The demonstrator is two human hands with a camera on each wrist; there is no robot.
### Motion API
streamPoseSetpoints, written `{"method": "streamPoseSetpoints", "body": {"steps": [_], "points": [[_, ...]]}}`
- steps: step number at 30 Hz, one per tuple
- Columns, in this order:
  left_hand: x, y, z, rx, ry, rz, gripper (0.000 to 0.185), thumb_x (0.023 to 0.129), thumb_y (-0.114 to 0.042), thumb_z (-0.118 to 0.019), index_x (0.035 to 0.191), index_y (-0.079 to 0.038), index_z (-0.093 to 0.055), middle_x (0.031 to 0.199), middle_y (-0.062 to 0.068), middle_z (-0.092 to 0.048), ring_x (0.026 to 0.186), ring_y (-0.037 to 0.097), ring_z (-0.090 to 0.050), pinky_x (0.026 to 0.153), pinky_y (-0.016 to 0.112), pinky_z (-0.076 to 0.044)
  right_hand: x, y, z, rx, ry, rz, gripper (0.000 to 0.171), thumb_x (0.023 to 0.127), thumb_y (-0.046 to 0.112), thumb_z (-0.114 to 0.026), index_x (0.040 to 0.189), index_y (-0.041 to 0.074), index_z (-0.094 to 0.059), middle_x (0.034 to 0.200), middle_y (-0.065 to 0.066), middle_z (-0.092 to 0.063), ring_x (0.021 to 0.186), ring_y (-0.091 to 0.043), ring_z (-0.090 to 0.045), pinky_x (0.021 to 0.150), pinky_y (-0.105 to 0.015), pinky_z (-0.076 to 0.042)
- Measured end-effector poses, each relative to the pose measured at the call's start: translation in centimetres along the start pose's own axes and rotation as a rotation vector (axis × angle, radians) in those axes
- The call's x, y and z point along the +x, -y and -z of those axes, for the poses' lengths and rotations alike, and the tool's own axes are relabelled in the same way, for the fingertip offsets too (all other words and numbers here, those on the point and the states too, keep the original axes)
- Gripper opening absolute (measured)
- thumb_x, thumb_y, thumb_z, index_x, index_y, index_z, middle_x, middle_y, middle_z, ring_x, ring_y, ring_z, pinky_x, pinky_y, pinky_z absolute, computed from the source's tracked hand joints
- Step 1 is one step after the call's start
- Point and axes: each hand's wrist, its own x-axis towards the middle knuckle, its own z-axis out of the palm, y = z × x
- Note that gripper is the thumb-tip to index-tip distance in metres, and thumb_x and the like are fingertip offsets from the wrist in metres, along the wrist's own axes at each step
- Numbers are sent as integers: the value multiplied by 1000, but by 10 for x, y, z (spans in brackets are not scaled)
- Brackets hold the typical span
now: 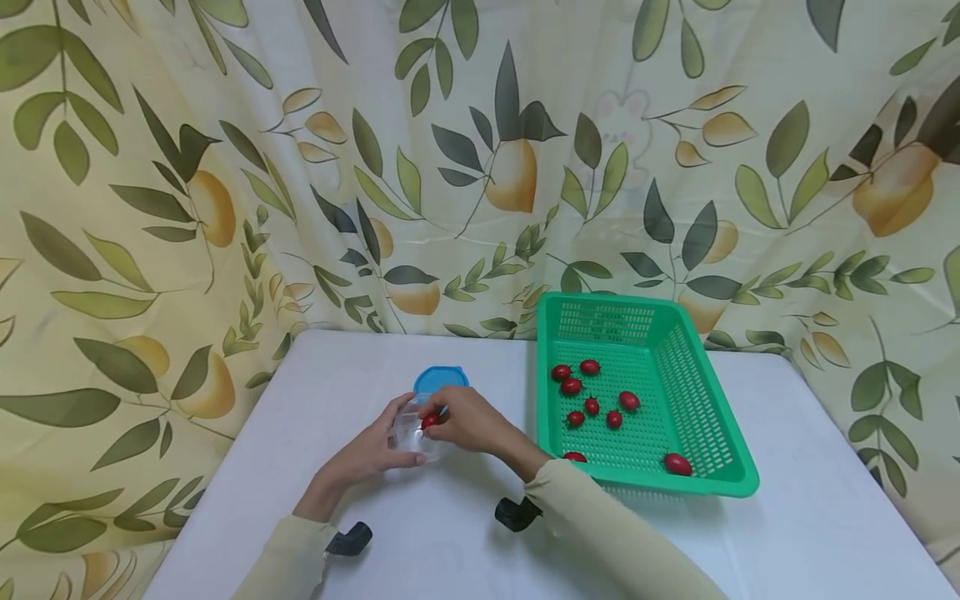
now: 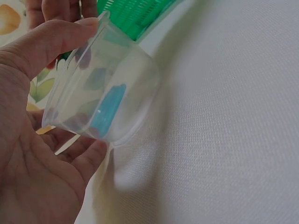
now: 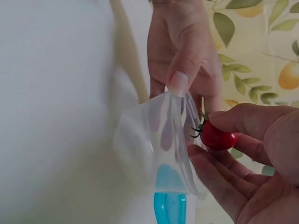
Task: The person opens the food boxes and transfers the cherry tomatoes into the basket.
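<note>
My left hand (image 1: 367, 450) grips a clear plastic cup (image 2: 126, 70) by its side, thumb at the rim and fingers curled around the far wall. Between the thumb and fingers of my right hand (image 1: 472, 421) is a red cherry tomato (image 3: 217, 136) with a green stem. In the right wrist view the tomato is right at the cup's mouth, its stem pointing toward the opening. A blue lid (image 1: 441, 379) lies on the table just behind the cup, and shows through the clear wall in the left wrist view.
A green plastic basket (image 1: 738, 450) stands on the right of the white-covered table (image 1: 420, 558), with several cherry tomatoes (image 1: 629, 402) spread on its floor. A leaf-and-fruit patterned curtain (image 1: 480, 250) hangs behind the table and along its left side.
</note>
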Motion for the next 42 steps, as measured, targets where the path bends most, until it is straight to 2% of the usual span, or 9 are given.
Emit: {"method": "streamPoseSetpoints", "body": {"steps": [4,11,20,26,30,36,42], "points": [[0,0,1,-4,-1,2,100,83,-28,-85,160,-27,-21,164,11,-24,144,39,-28,110,68,-34,-4,0,4,31,11,-21,26,89,12,-79,114,5,-76,100,-1,-72,89,-15,-67,73,-22,-59],[-3,0,2,-23,13,-28,99,85,-25,-83,160,-23,-20,163,8,-29,143,39,-30,110,68,-35,-16,5,16,35,8,0,28,88,11,-79,115,10,-77,102,0,-70,94,-18,-63,72,-23,-59],[-4,1,1,-1,11,-26,99,85,-26,-83,161,-24,-19,163,7,-34,147,38,-27,112,69,-32,-33,8,38,137,-68,-43,28,88,21,-81,113,13,-72,98,2,-67,87,-17,-66,71,-27,-58],[-2,0,1,-8,6,-20,101,83,-28,-84,160,-25,-20,162,6,-34,146,39,-27,112,71,-30,-45,8,56,196,-94,-56,24,88,20,-81,109,14,-71,101,1,-70,92,-16,-65,74,-30,-59],[-1,0,1,-12,9,-23,101,82,-30,-85,160,-27,-21,162,5,-34,147,38,-27,113,71,-28,-53,5,67,228,-100,-58,25,89,20,-80,113,14,-72,105,2,-71,97,-18,-66,78,-32,-59],[1,3,0,0,5,-27,103,81,-30,-86,160,-26,-21,162,6,-35,147,39,-27,114,71,-27,-66,-3,81,194,-122,-79,27,88,26,-81,114,20,-74,104,6,-73,99,-17,-66,80,-33,-57],[1,4,0,-21,14,-44,103,81,-28,-86,160,-26,-21,162,6,-35,148,38,-27,116,67,-27,-77,-13,93,238,-135,-81,27,88,26,-82,113,19,-74,105,4,-73,98,-19,-67,82,-37,-57]]}}
